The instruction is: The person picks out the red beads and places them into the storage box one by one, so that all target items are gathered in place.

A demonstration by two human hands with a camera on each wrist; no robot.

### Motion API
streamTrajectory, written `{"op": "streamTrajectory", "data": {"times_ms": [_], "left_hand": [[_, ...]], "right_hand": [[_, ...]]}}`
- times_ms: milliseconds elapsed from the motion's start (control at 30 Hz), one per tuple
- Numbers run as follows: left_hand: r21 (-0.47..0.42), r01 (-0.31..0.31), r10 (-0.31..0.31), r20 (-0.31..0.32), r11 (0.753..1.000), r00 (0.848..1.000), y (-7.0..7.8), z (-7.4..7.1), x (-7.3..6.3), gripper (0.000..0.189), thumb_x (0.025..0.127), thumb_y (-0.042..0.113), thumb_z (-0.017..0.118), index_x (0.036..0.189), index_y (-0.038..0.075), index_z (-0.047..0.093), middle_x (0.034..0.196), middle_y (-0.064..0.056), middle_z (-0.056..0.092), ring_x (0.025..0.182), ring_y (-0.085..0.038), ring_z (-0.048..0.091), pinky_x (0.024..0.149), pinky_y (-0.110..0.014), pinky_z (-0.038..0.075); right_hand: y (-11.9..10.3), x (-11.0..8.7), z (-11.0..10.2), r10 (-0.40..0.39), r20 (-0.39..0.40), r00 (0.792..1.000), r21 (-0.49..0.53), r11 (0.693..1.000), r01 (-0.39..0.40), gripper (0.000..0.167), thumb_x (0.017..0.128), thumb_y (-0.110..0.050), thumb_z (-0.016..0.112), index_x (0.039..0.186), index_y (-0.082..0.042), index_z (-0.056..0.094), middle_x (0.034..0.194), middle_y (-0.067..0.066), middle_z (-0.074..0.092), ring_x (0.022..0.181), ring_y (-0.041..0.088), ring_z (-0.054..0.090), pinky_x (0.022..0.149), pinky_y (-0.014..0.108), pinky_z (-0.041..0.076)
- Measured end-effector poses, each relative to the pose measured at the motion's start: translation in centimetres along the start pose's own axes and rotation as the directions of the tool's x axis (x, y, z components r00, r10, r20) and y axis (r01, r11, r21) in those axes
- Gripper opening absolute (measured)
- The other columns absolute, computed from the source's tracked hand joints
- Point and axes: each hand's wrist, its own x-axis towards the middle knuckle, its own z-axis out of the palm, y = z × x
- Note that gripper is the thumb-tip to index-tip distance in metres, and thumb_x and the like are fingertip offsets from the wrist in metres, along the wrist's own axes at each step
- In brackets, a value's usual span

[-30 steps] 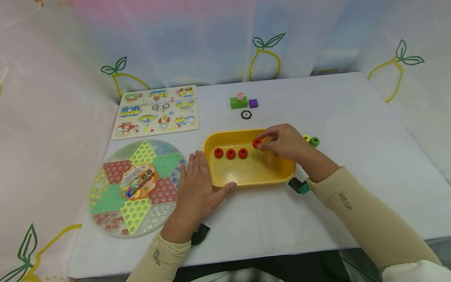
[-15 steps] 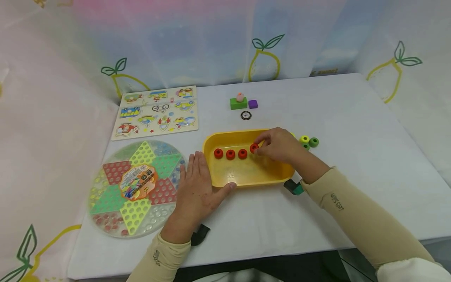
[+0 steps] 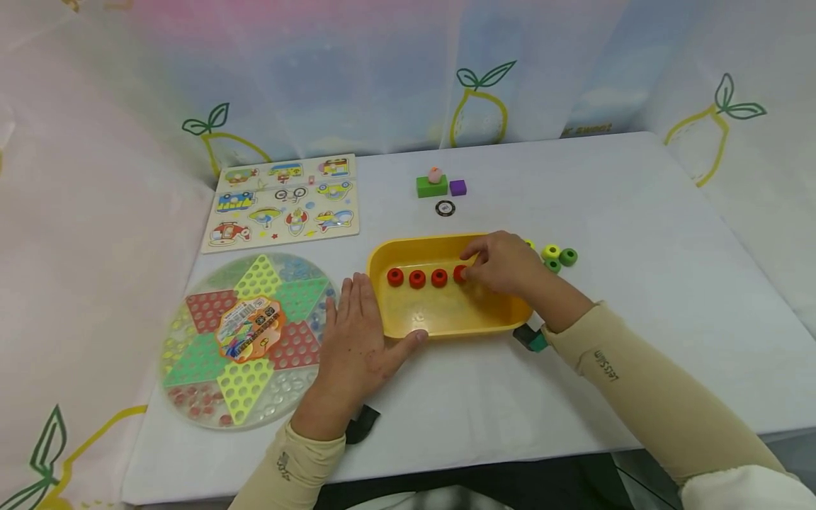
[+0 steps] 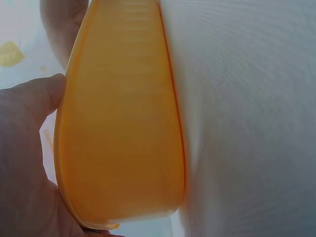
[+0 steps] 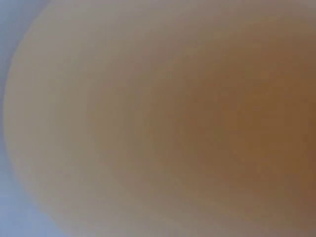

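In the head view a yellow plastic tray stands on the white table. Red beads with centre holes, one of them this bead, form a row across its floor. My left hand lies flat against the tray's left end, fingers straight, thumb on the front rim. The left wrist view has the thumb touching the rim of the tray. Over the tray's right part is my right hand. Its fingertips are just beside the rightmost red bead, loosened from it. The right wrist view is only a blur.
Right of the tray lie yellow and green beads, partly hidden by the right hand. Behind it are a green block, a purple block and a round chip. At left lie a picture puzzle and a star-patterned board.
The right hand has moved slightly down and left, lowering the last red bead to the tray floor at the row's right end, and its fingers have let go. The left hand stays still.
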Motion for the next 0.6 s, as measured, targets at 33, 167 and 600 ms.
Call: {"op": "streamTrajectory", "data": {"times_ms": [33,167,600], "left_hand": [[0.000,-0.002,0.002,-0.001,1.000,1.000,0.0,0.0,0.0,0.125,0.089,0.084,0.050,0.166,-0.003,0.004,0.175,-0.023,0.009,0.164,-0.038,0.006,0.132,-0.058,0.002],[-0.007,-0.011,0.011,0.001,1.000,1.000,0.1,0.0,0.0,0.125,0.089,0.084,0.050,0.166,-0.003,0.003,0.175,-0.023,0.009,0.164,-0.038,0.005,0.132,-0.059,0.002],[-0.034,-0.003,0.004,0.016,0.999,1.000,0.0,-0.2,-0.1,0.125,0.090,0.084,0.050,0.166,-0.002,0.001,0.176,-0.022,0.006,0.164,-0.037,0.003,0.132,-0.058,0.000]], "right_hand": [[0.1,-0.2,-0.2,0.001,-0.003,1.000,0.015,1.000,-0.001,0.032,0.096,-0.027,0.074,0.127,-0.017,0.074,0.098,0.006,0.070,0.083,0.023,0.061,0.072,0.030,0.051],[0.9,-1.7,-1.8,-0.001,-0.025,1.000,0.119,0.993,0.004,0.034,0.097,-0.029,0.074,0.129,-0.017,0.074,0.102,0.009,0.072,0.076,0.025,0.062,0.066,0.029,0.054],[10.6,-5.8,-5.5,0.149,-0.096,0.984,0.305,0.945,-0.113,0.044,0.101,-0.035,0.070,0.139,-0.014,0.066,0.090,-0.006,0.079,0.057,0.020,0.050,0.053,0.029,0.039]]}}
